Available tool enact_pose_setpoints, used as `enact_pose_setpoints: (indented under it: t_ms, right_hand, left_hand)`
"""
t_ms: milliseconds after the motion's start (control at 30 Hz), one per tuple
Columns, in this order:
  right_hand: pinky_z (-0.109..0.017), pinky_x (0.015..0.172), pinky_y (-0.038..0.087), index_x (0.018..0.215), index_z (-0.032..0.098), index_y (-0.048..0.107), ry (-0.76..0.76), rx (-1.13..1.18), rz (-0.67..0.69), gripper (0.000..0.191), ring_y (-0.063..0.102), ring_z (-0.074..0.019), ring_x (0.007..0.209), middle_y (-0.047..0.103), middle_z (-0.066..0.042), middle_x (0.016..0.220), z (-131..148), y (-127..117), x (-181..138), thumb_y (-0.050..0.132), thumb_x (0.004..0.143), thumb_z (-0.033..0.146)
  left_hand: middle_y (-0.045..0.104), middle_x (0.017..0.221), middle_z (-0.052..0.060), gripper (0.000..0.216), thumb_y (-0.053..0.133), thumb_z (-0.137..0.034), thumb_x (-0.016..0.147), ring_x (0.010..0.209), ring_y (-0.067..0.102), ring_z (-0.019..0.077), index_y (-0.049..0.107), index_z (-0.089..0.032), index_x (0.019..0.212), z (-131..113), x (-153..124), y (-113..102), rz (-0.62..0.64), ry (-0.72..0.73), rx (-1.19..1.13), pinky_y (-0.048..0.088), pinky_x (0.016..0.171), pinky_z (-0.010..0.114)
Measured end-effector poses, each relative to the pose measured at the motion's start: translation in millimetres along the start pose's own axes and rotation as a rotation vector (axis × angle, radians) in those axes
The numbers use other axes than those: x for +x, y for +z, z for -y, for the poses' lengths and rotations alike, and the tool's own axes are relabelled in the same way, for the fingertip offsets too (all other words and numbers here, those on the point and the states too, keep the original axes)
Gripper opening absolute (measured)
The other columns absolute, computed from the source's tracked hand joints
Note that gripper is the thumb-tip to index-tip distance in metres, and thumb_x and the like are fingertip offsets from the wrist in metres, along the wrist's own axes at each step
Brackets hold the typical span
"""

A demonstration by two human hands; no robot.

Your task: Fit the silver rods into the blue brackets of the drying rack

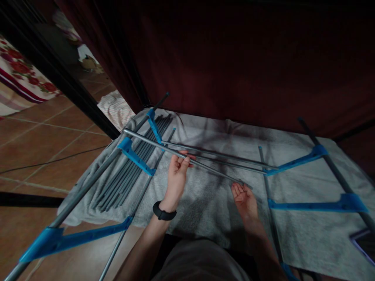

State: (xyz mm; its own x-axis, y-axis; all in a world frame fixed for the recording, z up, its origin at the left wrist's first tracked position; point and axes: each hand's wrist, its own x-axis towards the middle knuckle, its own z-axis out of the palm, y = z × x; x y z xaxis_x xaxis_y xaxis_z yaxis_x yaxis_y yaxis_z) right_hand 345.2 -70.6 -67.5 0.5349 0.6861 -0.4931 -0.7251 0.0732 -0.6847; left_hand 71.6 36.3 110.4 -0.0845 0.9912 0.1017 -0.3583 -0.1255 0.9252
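My left hand [177, 174], with a black band on its wrist, is closed around a long grey metal rod [155, 143] that slants from upper left to lower right. My right hand [244, 196] lies palm up and open under the rod's lower right end, fingertips touching it. Both hands hover over a grey towel [205, 195] spread on the floor. Two rack frames of grey tubes with blue plastic connectors flank the hands, the left frame [129, 150] and the right frame [315, 152]. Two more thin rods [222, 156] run towards a connector on the right frame.
A bundle of loose grey rods [131, 171] lies on the towel inside the left frame. A dark red curtain [249, 62] hangs behind. Tiled floor [43, 144] spreads to the left, with a cable across it. A dark flat object [365, 242] sits at the lower right.
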Motion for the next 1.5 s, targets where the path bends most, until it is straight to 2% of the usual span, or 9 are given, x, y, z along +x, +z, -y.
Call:
enact_pose_setpoints:
  t_ms: [167,400,500,600,733,900,1133,1400,1500]
  right_hand:
    - [-0.043,0.111,0.070,0.092,0.028,0.068,-0.040,0.003,-0.002,0.019,0.081,-0.0195,0.101,0.078,-0.001,0.100,3.1,-1.6,2.5,0.086,0.084,0.029]
    - [-0.035,0.103,0.071,0.101,0.026,0.078,-0.046,0.040,-0.044,0.017,0.080,-0.0162,0.095,0.082,0.000,0.101,4.5,10.3,-2.7,0.085,0.085,0.027]
    - [-0.035,0.105,0.070,0.099,0.025,0.079,-0.049,0.014,-0.019,0.018,0.080,-0.0163,0.094,0.082,0.000,0.100,2.1,9.3,-2.9,0.087,0.083,0.025]
    - [-0.043,0.113,0.068,0.096,0.027,0.078,-0.072,-0.028,0.037,0.016,0.081,-0.0186,0.095,0.080,0.001,0.096,-1.4,3.8,-2.6,0.088,0.084,0.028]
    - [-0.044,0.116,0.066,0.102,0.026,0.080,-0.047,-0.103,0.093,0.019,0.082,-0.0203,0.102,0.082,-0.001,0.104,-4.2,-0.8,-6.2,0.086,0.084,0.029]
    - [-0.038,0.103,0.071,0.115,0.024,0.082,0.023,-0.158,0.159,0.037,0.084,-0.0206,0.103,0.087,-0.005,0.113,-2.5,3.3,-13.8,0.089,0.079,0.029]
    - [-0.037,0.084,0.074,0.112,0.025,0.082,0.079,-0.191,0.215,0.032,0.084,-0.0210,0.088,0.087,-0.003,0.100,4.8,4.8,-19.9,0.090,0.080,0.026]
    - [-0.040,0.085,0.073,0.105,0.025,0.085,0.106,-0.296,0.323,0.033,0.084,-0.0242,0.092,0.088,-0.005,0.099,6.2,2.0,-20.1,0.097,0.075,0.029]
    - [-0.043,0.091,0.072,0.103,0.027,0.086,0.137,-0.349,0.365,0.038,0.083,-0.0261,0.094,0.088,-0.005,0.099,5.5,-2.3,-17.1,0.104,0.070,0.034]
  left_hand:
    - [0.081,0.091,0.003,0.040,0.096,-0.050,0.090,0.093,0.081,0.0231,0.075,-0.025,0.113,-12.6,3.9,-4.7,-0.036,0.075,0.029,0.063,0.080,0.032]
    - [0.084,0.096,0.004,0.042,0.096,-0.054,0.090,0.092,0.081,0.0204,0.077,-0.025,0.115,-30.1,10.8,-10.4,-0.042,0.192,0.038,0.063,0.076,0.027]
    - [0.084,0.096,0.003,0.041,0.096,-0.053,0.091,0.093,0.081,0.0197,0.077,-0.026,0.114,-32.5,11.7,-11.2,-0.046,0.211,0.045,0.063,0.076,0.027]
    - [0.083,0.095,0.003,0.042,0.096,-0.054,0.090,0.093,0.082,0.0203,0.077,-0.026,0.115,-28.9,10.4,-10.2,-0.047,0.195,0.050,0.064,0.076,0.027]
    - [0.081,0.092,0.003,0.044,0.096,-0.056,0.090,0.091,0.081,0.0210,0.076,-0.025,0.116,-21.3,4.8,-5.3,-0.030,0.154,0.060,0.064,0.077,0.029]
    - [0.080,0.092,0.003,0.040,0.094,-0.051,0.093,0.092,0.080,0.0230,0.075,-0.025,0.116,-15.3,-3.9,3.3,0.033,0.079,0.057,0.063,0.079,0.032]
    - [0.079,0.093,0.003,0.035,0.093,-0.043,0.093,0.095,0.079,0.0239,0.072,-0.026,0.114,-7.0,-10.6,13.1,0.082,-0.024,0.037,0.061,0.080,0.033]
    - [0.079,0.094,0.004,0.038,0.092,-0.043,0.092,0.096,0.078,0.0246,0.071,-0.026,0.118,7.6,-17.6,19.7,0.115,-0.050,0.055,0.060,0.081,0.033]
    - [0.079,0.096,0.004,0.039,0.089,-0.046,0.095,0.097,0.078,0.0237,0.069,-0.025,0.120,13.8,-20.8,21.4,0.140,-0.057,0.095,0.060,0.082,0.033]
